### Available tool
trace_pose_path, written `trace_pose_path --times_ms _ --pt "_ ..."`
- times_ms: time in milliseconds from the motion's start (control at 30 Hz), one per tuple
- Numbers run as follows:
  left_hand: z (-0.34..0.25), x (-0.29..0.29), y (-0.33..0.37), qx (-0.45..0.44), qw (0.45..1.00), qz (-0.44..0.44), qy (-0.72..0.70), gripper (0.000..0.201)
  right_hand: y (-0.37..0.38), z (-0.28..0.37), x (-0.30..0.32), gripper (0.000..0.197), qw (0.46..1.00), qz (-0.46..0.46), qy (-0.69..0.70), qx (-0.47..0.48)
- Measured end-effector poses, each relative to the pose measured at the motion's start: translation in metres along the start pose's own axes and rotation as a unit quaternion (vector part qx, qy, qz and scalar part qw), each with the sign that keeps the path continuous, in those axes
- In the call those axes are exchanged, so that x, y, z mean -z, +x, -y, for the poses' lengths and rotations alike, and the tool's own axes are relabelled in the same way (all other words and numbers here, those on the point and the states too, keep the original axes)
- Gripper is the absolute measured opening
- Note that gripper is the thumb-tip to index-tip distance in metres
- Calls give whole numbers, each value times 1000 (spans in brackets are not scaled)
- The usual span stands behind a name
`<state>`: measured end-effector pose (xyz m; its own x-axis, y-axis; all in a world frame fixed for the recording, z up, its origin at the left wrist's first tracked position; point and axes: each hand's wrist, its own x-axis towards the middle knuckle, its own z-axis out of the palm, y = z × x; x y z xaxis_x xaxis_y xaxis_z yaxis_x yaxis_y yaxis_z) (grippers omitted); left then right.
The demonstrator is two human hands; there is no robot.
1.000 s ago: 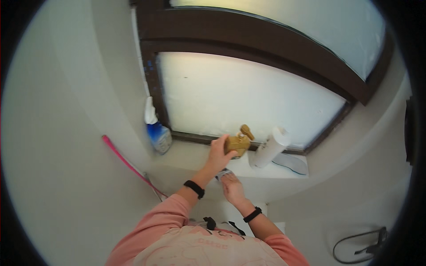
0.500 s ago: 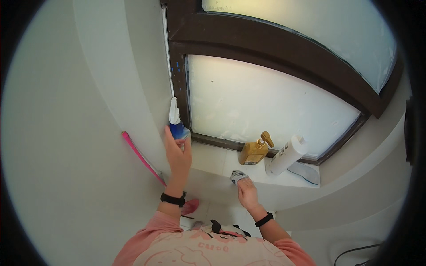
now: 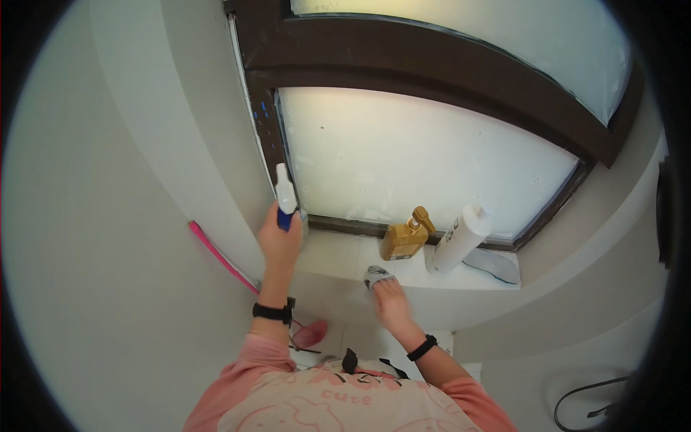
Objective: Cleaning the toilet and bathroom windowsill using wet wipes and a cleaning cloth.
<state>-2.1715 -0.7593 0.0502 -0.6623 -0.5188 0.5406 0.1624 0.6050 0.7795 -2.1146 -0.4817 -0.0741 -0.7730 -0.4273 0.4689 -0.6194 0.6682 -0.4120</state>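
Note:
In my left hand (image 3: 279,241) I hold a spray bottle (image 3: 286,193) with a white trigger head and a blue collar. My fingers wrap round its neck, and most of its clear body is hidden. It stands in front of the lower left corner of the brown window frame (image 3: 345,225). My right hand (image 3: 393,306) pinches a crumpled grey-and-white cloth (image 3: 376,276) at the front edge of the white sill (image 3: 338,255). A golden pump bottle (image 3: 402,243) stands on the sill to the right of the cloth.
Farther right on the sill are a tall white bottle (image 3: 458,241) and a flat grey insole-shaped thing (image 3: 495,267). Frosted glass (image 3: 417,158) fills the window. A pink stick (image 3: 223,258) leans by the left wall. Below lie a pink slipper (image 3: 311,333) and a dark cable (image 3: 565,399).
The whole view has shifted a little. My left hand has turned the spray bottle, so its white head shows more plainly. My right hand, still with the cloth, has moved slightly left.

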Motion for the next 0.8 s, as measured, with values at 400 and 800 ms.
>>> trace_pose_path --times_ms 400,800 --pt "-10 143 -64 32 997 -61 -34 30 156 55 -124 31 996 34 -9 79" --pt "7 169 -58 51 994 -57 -80 32 178 56 -131 14 987 53 -2 155"
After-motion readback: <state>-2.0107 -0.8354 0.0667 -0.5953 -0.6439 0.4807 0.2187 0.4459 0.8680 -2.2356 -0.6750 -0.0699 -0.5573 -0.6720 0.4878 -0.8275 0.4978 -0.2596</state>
